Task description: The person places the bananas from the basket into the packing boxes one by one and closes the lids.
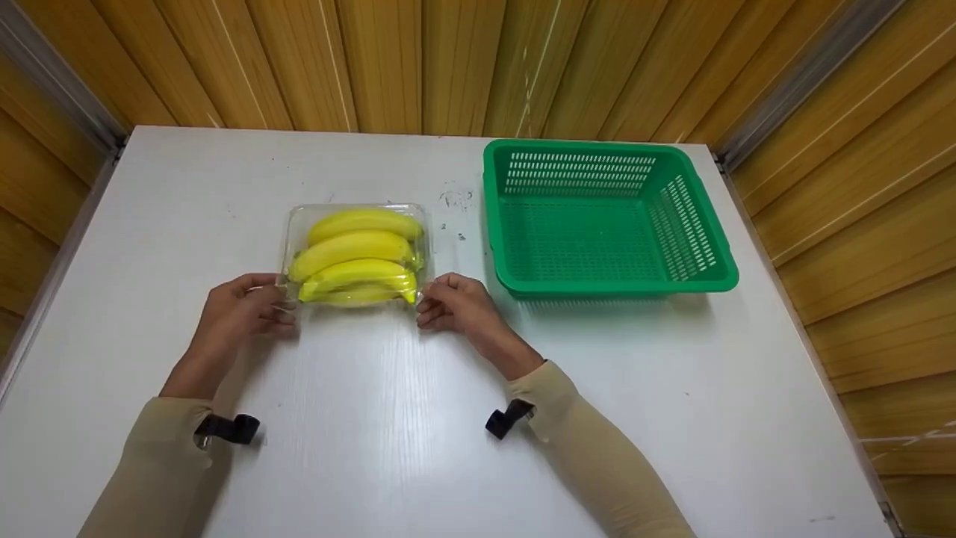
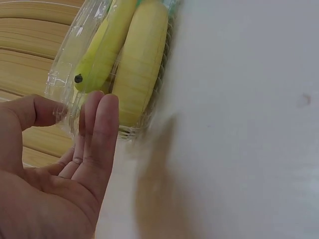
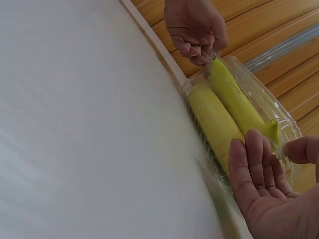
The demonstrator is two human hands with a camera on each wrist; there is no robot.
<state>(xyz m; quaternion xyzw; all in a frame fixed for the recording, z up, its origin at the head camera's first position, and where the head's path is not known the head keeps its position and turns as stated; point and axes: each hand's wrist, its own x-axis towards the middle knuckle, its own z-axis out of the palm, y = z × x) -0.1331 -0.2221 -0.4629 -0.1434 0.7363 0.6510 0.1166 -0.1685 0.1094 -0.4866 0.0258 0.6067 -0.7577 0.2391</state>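
A clear plastic clamshell container (image 1: 296, 224) with several yellow bananas (image 1: 351, 250) inside sits left of centre on the white table. My left hand (image 1: 237, 312) pinches its near left corner between thumb and fingertips. At the near right corner, my right hand (image 1: 472, 314) grips the plastic edge the same way. In the left wrist view a dark-tipped banana (image 2: 102, 59) shows through the container wall, close to the fingertips (image 2: 107, 107). The right wrist view shows both hands at opposite ends of the container's near side.
A green plastic basket (image 1: 609, 288) with slotted walls stands to the right, near the table's back edge, with nothing in it. Wood-patterned panels (image 1: 448, 67) enclose the white table (image 1: 358, 433) at the back and sides. Dark scuffs mark the tabletop between container and basket.
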